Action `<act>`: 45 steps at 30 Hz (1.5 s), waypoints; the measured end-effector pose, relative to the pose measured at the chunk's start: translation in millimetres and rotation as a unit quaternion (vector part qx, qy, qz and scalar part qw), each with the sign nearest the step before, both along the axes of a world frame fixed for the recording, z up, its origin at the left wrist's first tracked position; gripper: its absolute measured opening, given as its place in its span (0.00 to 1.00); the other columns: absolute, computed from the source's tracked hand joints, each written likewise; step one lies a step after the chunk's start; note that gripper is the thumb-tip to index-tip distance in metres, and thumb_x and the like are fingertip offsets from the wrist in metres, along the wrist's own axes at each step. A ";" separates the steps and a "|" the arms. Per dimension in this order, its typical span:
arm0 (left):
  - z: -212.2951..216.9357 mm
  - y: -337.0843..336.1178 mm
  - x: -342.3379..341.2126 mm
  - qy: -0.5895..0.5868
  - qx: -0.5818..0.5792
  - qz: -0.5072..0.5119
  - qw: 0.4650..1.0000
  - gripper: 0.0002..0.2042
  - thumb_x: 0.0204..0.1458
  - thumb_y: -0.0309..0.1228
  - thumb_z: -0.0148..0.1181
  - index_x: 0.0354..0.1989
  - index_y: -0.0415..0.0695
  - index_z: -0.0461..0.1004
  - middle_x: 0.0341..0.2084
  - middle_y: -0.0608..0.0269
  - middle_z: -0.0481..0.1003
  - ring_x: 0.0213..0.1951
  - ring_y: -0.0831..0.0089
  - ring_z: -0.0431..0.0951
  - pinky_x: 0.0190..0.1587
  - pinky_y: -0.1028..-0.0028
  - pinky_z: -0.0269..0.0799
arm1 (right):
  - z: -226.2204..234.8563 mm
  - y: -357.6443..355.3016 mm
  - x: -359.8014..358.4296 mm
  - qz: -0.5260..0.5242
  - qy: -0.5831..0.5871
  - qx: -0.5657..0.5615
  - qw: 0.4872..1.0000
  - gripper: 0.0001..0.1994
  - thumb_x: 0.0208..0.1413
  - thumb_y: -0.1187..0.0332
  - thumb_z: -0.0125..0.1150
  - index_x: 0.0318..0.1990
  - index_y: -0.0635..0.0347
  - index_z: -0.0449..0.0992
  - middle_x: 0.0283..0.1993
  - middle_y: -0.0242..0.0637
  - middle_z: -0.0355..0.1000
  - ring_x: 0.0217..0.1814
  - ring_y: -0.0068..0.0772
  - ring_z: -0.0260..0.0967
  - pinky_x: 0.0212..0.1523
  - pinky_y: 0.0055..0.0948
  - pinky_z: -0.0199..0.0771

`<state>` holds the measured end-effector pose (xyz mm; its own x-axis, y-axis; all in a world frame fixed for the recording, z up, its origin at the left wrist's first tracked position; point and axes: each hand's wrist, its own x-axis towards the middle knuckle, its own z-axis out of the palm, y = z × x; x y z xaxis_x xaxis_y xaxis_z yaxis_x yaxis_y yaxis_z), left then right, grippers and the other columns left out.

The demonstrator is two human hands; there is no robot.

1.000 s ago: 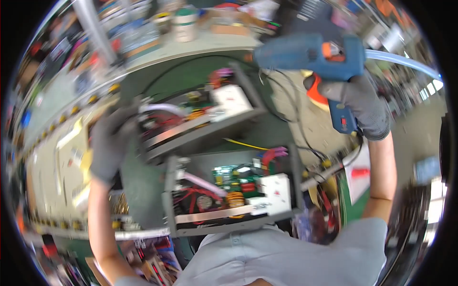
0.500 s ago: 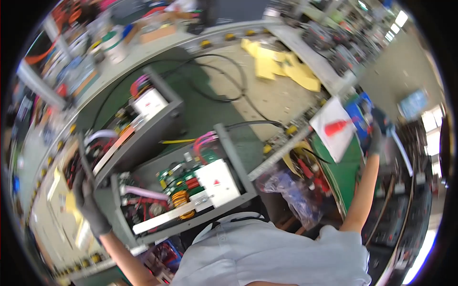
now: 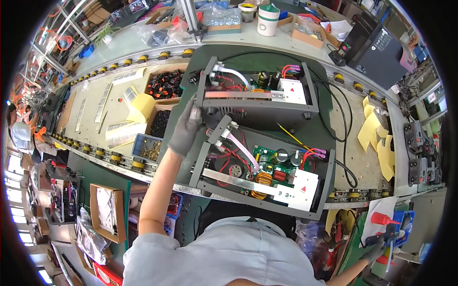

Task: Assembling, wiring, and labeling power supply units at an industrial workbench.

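Our gloved left hand (image 3: 187, 127) grips the left end of the rear open chassis (image 3: 255, 97) on the green mat (image 3: 329, 125); our right hand (image 3: 377, 248), low right, clasps a blue tool (image 3: 393, 231)

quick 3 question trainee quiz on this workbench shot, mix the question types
1. True or false: the left hand wears a grey glove and rests on the far open chassis.
2. How many open chassis lie on the green mat?
3. The right hand is: A) on the near open chassis, B) low by the red-tipped bottle, C) on the white cup.

Key: 1 true; 2 two; 3 B
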<state>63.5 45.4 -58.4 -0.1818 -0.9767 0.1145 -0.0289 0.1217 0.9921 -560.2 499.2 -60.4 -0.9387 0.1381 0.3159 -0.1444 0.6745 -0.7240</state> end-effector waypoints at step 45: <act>-18.2 102.4 26.1 0.038 0.055 -0.095 0.993 0.32 0.59 0.51 0.47 0.66 0.42 0.53 0.57 0.58 0.67 0.56 0.71 0.68 0.55 0.70 0.65 | 105.9 -318.7 354.2 0.809 0.115 0.138 0.560 0.15 0.48 0.67 0.54 0.44 0.64 0.71 0.47 0.46 0.67 0.48 0.46 0.65 0.50 0.37 0.65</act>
